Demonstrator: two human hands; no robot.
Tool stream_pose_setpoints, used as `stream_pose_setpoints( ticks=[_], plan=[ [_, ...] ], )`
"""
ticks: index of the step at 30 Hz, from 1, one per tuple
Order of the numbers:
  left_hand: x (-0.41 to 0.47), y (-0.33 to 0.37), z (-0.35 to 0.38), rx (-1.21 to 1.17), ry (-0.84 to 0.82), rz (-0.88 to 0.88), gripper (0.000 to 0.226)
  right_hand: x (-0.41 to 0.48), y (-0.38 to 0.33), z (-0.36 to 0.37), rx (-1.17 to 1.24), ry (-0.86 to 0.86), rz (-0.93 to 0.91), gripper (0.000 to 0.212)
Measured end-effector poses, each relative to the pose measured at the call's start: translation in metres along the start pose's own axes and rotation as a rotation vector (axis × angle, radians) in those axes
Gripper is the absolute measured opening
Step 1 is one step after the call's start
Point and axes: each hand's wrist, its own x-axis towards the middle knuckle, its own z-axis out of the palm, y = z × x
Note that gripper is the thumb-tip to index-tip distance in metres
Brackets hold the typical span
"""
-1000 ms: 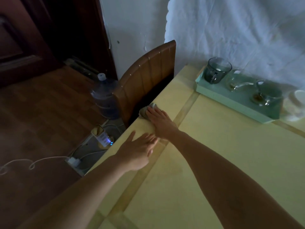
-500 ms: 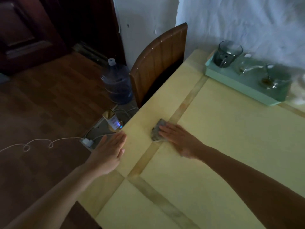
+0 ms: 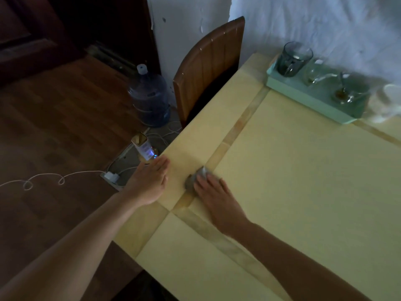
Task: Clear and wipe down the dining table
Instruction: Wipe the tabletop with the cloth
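- The right hand lies palm down with straight fingers pressing on the cloth. It pins the cloth flat and does not clutch it.
- The left hand is also flat and holds nothing. It sits at the table edge on the side away from the tray; I cannot tell whether it touches the edge.
- The cloth is a small grey wad, well apart from the tray, on the pale inlaid strip that runs down from the tray's left end.
- Only part of the cloth shows beyond the fingertips. That part's long axis follows the strip and points up toward the tray (a bunched wad has no true front).
- Risk: with flat fingers and no pinch, a quick stroke may slide the hand off the wad and leave it behind.
- Risk: a stroke away from the tray, over the table edge, could drop crumbs or drips onto the lit charger and cables on the floor if the left hand misses them.
- Risk: the tray is not yet cleared, and its dark glass mug and clear glassware stand close together. A long stroke up the strip could knock the tray and rattle or tip them.
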Motion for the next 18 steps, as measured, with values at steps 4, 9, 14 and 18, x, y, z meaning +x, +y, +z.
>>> stream_pose_setpoints(
  ticks=[4, 9, 14, 18],
  plan=[
    [-0.007, -0.006, 0.001, -0.048, 0.045, -0.001, 0.056, -0.004, 0.018, -0.004, -0.104, -0.097, -0.149, 0.067],
    [-0.047, -0.033, 0.019, -0.128, 0.088, -0.054, 0.056, 0.083, 0.053, -0.032, 0.104, -0.038, 0.478, 0.077],
    [-0.076, -0.066, 0.029, -0.159, 0.086, -0.152, 0.054, 0.15, -0.013, -0.019, 0.11, -0.095, 0.34, 0.084],
    [-0.082, -0.071, 0.032, -0.201, 0.06, -0.173, 0.054, 0.109, -0.066, -0.008, -0.016, -0.126, -0.019, 0.074]
  ],
)
